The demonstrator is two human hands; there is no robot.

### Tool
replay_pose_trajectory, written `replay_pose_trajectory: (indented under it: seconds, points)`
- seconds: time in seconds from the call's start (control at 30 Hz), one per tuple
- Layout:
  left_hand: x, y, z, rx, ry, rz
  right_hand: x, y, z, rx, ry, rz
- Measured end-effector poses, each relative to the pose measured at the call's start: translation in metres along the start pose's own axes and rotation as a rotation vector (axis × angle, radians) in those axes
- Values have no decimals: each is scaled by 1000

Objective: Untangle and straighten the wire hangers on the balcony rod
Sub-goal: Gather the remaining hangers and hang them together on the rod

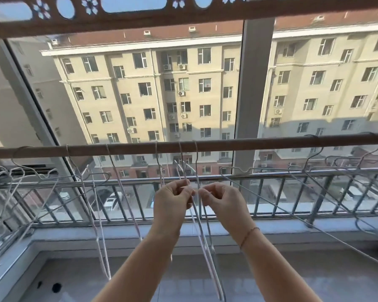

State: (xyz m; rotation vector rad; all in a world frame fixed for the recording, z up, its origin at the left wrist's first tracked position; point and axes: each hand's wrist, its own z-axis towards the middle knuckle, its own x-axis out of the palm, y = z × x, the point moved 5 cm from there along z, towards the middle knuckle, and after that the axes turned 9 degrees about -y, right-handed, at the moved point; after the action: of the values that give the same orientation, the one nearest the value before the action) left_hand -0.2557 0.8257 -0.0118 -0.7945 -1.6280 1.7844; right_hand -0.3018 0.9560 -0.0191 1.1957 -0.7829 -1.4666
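A cluster of wire hangers (pixel 196 205) is hooked over the middle of the balcony rod (pixel 260 141) and hangs edge-on. It is pinched from both sides — the left hand (pixel 172 204) and right hand (pixel 222 204) are each closed on its wires. More hangers (pixel 314 171) are spread at angles along the rod.

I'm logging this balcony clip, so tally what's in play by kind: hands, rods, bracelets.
Bare hands: 2, left hand and right hand, both pinching thin white wire hangers
Brown hanging rod: 1
Thin bracelet on right wrist: 1
Total: 4
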Motion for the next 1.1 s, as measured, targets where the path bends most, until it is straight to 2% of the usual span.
replay_pose_trajectory:
  seconds: [0.13,0.33,0.6,0.9,1.1]
  points:
    - [7,-2,1,-23,13,-49,4,-4,3,71,75,64]
    - [26,-2,6,-13,35,-36,-43,-18,13,123,-82,122]
    - [55,2,5,-60,90,-50,-95,-35,26,149,-169,125]
    - [65,4,14,-59,84,-34,-113,-48,34,201,-192,191]
    - [64,4,14,-55,66,-33,-116,-58,39,177,-212,101]
